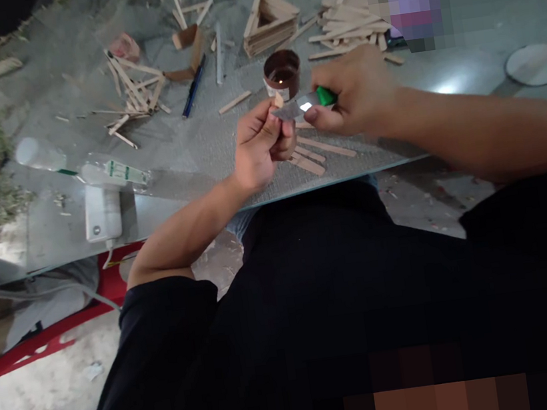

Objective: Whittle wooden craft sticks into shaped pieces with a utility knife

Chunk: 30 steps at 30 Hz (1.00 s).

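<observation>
Black cloth shirt (304, 281) nearest, by grey glass-topped desk (176, 192). Left hand (257, 150) pinching pale wooden stick (278, 99) above desk, tip exposed, presumably steadying it; right hand (356, 90) curled round green-handled silver blade (306, 104), seemingly against stick.

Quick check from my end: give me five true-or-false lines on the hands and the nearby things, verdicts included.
1. The right hand holds a knife with a green handle. True.
2. The left hand pinches the blue pen. False: it holds a wooden stick; the pen lies apart.
3. The blue pen lies left of the brown cup. True.
4. That cup is tipped on its side. False: it stands upright.
5. A white box with a cable is in the left part of the view. True.
</observation>
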Tool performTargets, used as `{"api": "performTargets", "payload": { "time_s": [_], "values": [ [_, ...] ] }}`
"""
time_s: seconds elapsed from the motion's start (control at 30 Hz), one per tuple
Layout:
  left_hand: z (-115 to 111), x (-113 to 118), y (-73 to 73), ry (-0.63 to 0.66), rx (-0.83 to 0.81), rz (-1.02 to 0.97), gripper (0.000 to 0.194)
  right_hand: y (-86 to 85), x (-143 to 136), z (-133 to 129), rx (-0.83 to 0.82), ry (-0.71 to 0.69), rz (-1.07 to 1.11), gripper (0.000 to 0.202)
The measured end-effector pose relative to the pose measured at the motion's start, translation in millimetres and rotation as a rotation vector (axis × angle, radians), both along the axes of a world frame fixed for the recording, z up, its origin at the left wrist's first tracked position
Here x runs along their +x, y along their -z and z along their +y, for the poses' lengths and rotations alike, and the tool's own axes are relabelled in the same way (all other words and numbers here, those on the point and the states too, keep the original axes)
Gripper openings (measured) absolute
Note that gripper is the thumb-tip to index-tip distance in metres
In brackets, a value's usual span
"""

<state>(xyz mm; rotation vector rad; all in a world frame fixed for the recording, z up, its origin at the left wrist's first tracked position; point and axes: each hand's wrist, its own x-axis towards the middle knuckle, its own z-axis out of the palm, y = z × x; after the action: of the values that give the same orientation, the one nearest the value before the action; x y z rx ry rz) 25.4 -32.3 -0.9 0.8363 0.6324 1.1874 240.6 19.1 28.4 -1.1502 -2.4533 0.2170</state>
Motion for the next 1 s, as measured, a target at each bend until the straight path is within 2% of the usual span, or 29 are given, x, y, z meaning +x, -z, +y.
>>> {"api": "performTargets", "payload": {
  "time_s": [0.1, 0.2, 0.37, 0.47, 0.7, 0.83, 1.0],
  "values": [
    [-4.4, -0.5, -10.0, 0.038, -0.087, -0.009, 0.057, -2.9, 0.8, -1.1, -0.061, 0.044, -0.02, 0.075],
    [-4.9, -0.3, -10.4, 0.062, -0.112, 0.022, 0.061, -3.1, 1.3, -1.7, -0.107, 0.07, -0.025, 0.072],
    [-2.9, 3.9, 2.8, 0.019, -0.074, 0.025, 0.062, 6.2, -0.5, 4.0, 0.039, 0.033, -0.016, 0.085],
    [-2.9, 5.1, 9.6, 0.005, -0.048, 0.031, 0.061, 10.3, -2.7, 7.3, 0.075, 0.058, -0.004, 0.093],
    [5.1, 7.1, 24.7, -0.027, 0.008, 0.09, 0.055, 3.7, -2.2, 3.5, -0.043, 0.081, -0.024, 0.081],
    [2.2, 9.9, 21.4, -0.056, 0.045, 0.139, 0.048, 2.9, -4.3, 3.0, 0.025, 0.082, -0.058, 0.089],
    [-0.2, 11.1, 13.7, -0.016, 0.201, 0.081, 0.053, 1.0, -9.2, 5.5, 0.051, 0.077, -0.022, 0.083]
  ]
}}
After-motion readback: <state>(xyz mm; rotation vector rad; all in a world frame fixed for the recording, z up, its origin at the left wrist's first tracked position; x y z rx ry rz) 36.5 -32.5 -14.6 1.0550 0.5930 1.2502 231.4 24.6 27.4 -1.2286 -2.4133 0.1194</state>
